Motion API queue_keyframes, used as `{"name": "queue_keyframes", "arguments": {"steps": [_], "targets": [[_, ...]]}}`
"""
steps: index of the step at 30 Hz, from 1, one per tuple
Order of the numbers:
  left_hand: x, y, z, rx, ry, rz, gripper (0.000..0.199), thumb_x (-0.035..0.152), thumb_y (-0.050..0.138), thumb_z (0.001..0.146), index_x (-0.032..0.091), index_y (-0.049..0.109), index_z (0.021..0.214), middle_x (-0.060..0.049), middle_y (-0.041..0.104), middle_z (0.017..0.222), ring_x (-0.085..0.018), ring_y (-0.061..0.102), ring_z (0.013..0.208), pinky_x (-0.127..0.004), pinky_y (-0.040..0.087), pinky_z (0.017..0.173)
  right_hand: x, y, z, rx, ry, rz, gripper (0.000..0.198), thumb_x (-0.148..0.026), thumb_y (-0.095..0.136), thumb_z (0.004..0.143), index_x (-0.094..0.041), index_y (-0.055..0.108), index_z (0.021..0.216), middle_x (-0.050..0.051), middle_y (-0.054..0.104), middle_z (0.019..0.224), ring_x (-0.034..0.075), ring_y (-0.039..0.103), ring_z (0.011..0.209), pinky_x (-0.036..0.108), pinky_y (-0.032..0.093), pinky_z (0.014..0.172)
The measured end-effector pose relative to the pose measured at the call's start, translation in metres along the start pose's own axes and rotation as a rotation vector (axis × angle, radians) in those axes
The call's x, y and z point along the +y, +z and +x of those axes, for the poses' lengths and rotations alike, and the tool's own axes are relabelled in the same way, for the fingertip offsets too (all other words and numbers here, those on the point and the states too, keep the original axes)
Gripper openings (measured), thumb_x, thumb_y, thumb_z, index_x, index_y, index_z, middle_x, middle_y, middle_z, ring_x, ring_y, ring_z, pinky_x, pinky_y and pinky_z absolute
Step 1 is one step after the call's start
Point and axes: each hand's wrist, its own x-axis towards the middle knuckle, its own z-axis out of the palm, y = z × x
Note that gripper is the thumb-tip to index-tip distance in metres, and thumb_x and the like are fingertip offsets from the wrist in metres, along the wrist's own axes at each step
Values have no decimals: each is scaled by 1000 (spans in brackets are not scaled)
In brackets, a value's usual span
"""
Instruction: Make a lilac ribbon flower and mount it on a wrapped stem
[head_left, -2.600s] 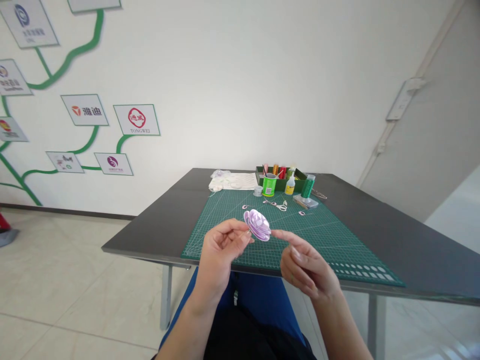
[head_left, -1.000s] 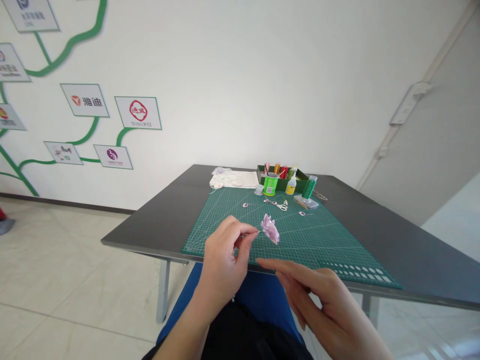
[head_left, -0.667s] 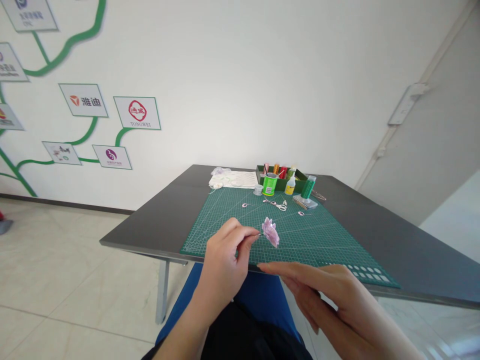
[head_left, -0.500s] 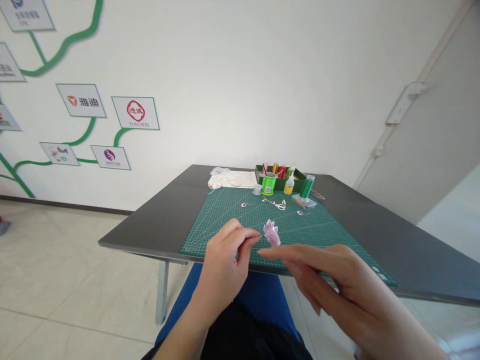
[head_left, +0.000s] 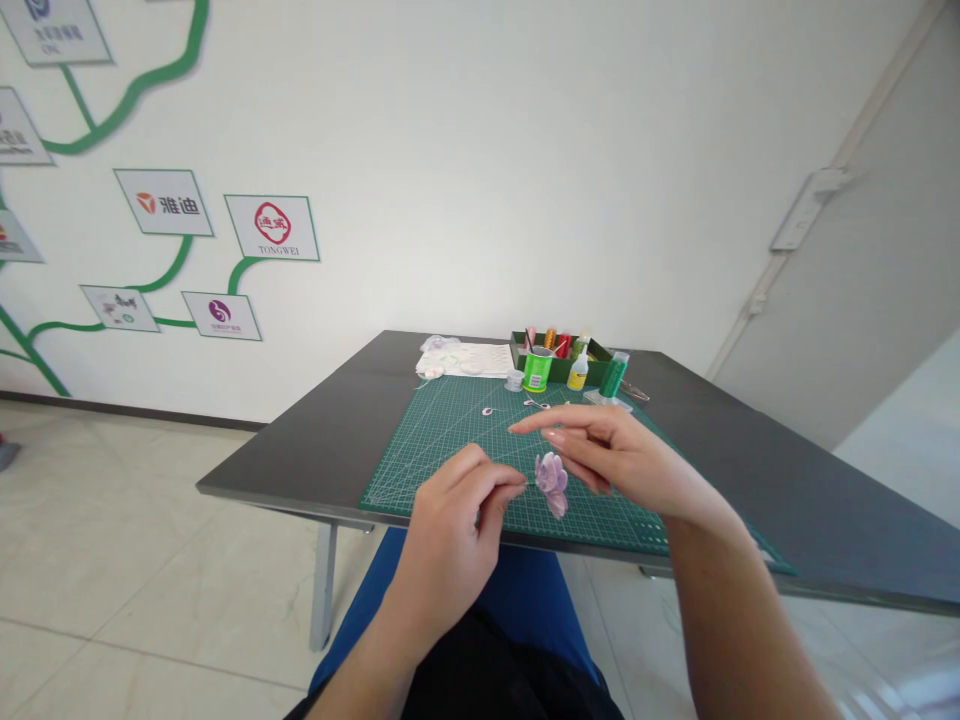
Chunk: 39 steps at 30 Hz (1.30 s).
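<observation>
A pale purple flower (head_left: 552,482) with layered petals is held sideways just above the front of the green cutting mat (head_left: 442,440). My left hand (head_left: 457,515) pinches its thin stem between thumb and forefinger, left of the petals. Over and to the right of the flower is my right hand (head_left: 607,450), palm inward, forefinger stretched out to the left. I see nothing between its fingers, though a fine thread would be too thin to make out. Small purple petal pieces on wires, such as one petal (head_left: 487,411), lie farther back on the mat.
At the back stand a dark green box (head_left: 592,350) of thread spools, a green tin (head_left: 537,370), a glue bottle (head_left: 578,370) and a green spool (head_left: 614,373). White sheets (head_left: 480,358) lie at the back left. The dark table (head_left: 315,420) surrounds the mat.
My right hand has swung up from below and right of the flower to above it. The flower has turned slightly, while my left hand keeps its pinch almost in place.
</observation>
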Motion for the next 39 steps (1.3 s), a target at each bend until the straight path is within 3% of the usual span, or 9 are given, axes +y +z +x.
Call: {"name": "queue_keyframes", "arguments": {"steps": [9, 18, 27, 33, 39], "targets": [[-4, -2, 3, 85, 14, -23, 17, 7, 67, 101, 18, 74, 91, -1, 67, 79, -13, 60, 65, -22, 47, 61, 51, 29, -25, -176, 150, 239, 48, -50, 61, 105, -12, 81, 126, -10, 43, 47, 8, 32, 41, 19, 26, 44], [-6, 0, 4, 59, 13, 8, 18, 6, 66, 101, 18, 74, 90, -1, 67, 79, -13, 59, 64, -22, 45, 61, 25, 38, -61, -301, 67, 182, 43, -41, 52, 113, -18, 80, 136, -5, 49, 54, 7, 41, 43, 18, 31, 43], [-7, -3, 4, 11, 13, 8, 18, 5, 65, 101, 17, 72, 90, -1, 66, 80, -13, 59, 68, -22, 45, 64, -8, 26, -55, -224, 0, 199, 43, -44, 54, 112, -19, 82, 132, -3, 56, 50, 9, 48, 40, 18, 35, 43], [-5, -5, 5, -9, 14, -21, 19, 5, 62, 102, 17, 72, 91, 0, 63, 80, -13, 58, 69, -22, 43, 64, -12, 15, -38, -168, -71, 236, 42, -44, 58, 111, -16, 82, 131, -7, 49, 47, 7, 44, 38, 18, 33, 41], [-7, -5, 4, -6, 14, -14, 18, 5, 65, 101, 18, 72, 91, 1, 62, 79, -13, 57, 68, -22, 43, 65, -15, 6, -20, -66, -41, 142, 41, -36, 57, 110, -10, 78, 134, -9, 43, 46, 8, 39, 41, 21, 29, 44]]}}
